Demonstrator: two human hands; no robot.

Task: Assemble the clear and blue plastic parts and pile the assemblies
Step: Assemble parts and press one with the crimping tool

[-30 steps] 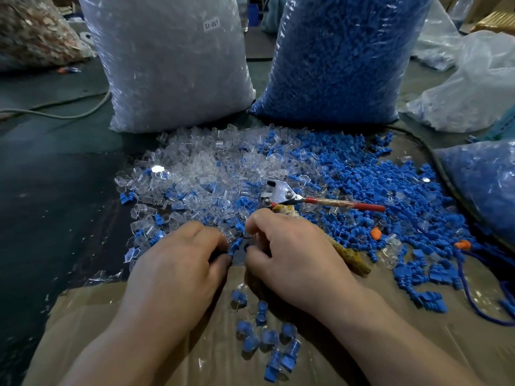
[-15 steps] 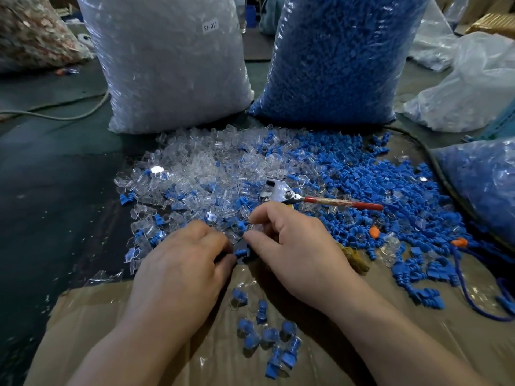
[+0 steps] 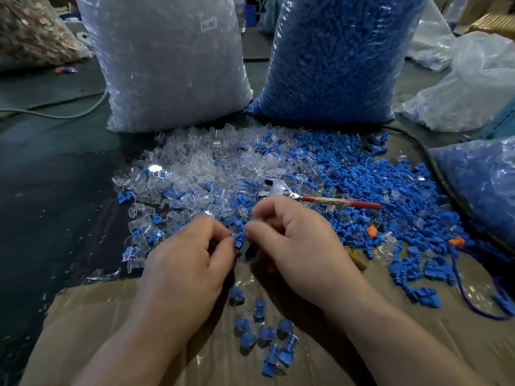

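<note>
Blue part [image 3: 239, 241]: located between my hands at the near edge of the heap [image 3: 211, 176], beyond the assemblies [image 3: 264, 335]. Left hand [image 3: 189, 263] pinches it; right hand [image 3: 301, 254] is curled against it, grasp I cannot tell. I judge it light, rigid, slick: pinch its sides firmly.

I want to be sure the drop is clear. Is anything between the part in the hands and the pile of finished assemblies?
Nothing visible does. The left hand and right hand pinch the blue part just beyond the pile of assemblies, with only bare cardboard between.
</note>
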